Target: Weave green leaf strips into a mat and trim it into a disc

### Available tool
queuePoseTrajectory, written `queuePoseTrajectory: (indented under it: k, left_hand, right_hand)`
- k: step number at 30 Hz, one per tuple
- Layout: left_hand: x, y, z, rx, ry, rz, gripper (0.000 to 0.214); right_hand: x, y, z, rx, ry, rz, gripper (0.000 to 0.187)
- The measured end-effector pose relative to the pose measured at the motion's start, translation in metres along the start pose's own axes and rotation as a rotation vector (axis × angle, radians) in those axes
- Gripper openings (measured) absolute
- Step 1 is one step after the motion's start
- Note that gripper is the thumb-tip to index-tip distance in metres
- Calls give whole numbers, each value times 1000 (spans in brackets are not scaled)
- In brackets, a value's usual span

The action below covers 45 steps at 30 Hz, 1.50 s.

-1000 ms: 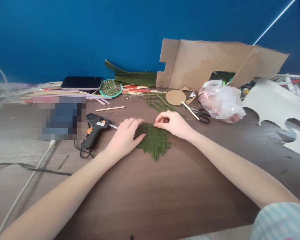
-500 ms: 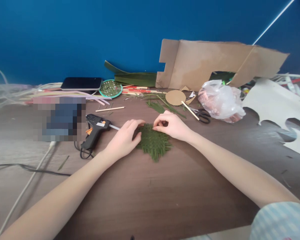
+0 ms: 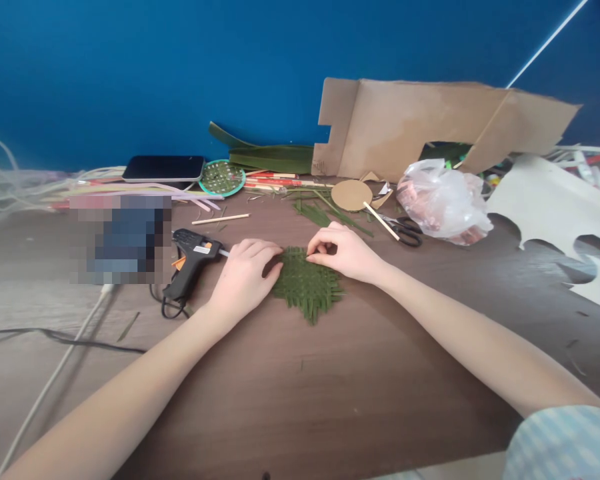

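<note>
A small mat woven from green leaf strips [image 3: 310, 287] lies on the brown table, its lower and right edges frayed into loose ends. My left hand [image 3: 245, 273] is curled at the mat's left edge, thumb and fingertips closed against its upper left corner. At the top edge, thumb and forefinger of my right hand [image 3: 347, 253] are pinched together on the weave. The strip between those fingertips is too small to make out clearly.
Left of my hands lies a black glue gun [image 3: 193, 263], near a white cable [image 3: 60, 373]. Behind stand a teal-rimmed woven disc [image 3: 223, 178], a cardboard circle [image 3: 351, 195], scissors [image 3: 407, 231], a plastic bag [image 3: 445, 203] and a cardboard sheet [image 3: 405, 123]. White cut-out card [image 3: 545, 200] lies right.
My left hand has shifted slightly left and its fingers have drawn back from the mat's top edge, uncovering more of the weave. The right hand stays nearly still, pinching.
</note>
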<state>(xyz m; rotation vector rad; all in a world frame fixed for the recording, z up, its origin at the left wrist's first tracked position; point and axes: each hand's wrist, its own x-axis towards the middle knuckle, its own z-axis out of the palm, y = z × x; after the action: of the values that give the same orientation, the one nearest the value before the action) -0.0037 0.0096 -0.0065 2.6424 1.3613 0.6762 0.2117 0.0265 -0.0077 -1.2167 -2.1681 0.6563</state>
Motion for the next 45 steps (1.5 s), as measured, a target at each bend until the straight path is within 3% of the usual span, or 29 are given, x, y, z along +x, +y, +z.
queuePoseTrajectory:
  k: [5,16,21,24,31,37,45]
  left_hand:
    - [-1,0,0,31,13,67,21]
    - [-1,1,2,2,-6,65,22]
    - [-1,-1,-2,39,121,91,23]
    - [-2,-5,-7,95,169,184,27]
    - [1,-12,-15,195,143,448,27]
    - [3,-15,-18,188,68,523,27]
    - [4,-17,-18,215,80,610,26]
  right_hand:
    - [0,1,0,-2,1,-11,10]
    - [0,0,0,-8,-12,9,10]
    - [0,0,0,-6,-14,18,9]
    - [0,0,-1,0,-15,7,9]
    - [0,1,0,1,-14,4,9]
    - [0,2,-1,4,-17,-3,9]
    - [0,3,-2,4,-23,-2,9]
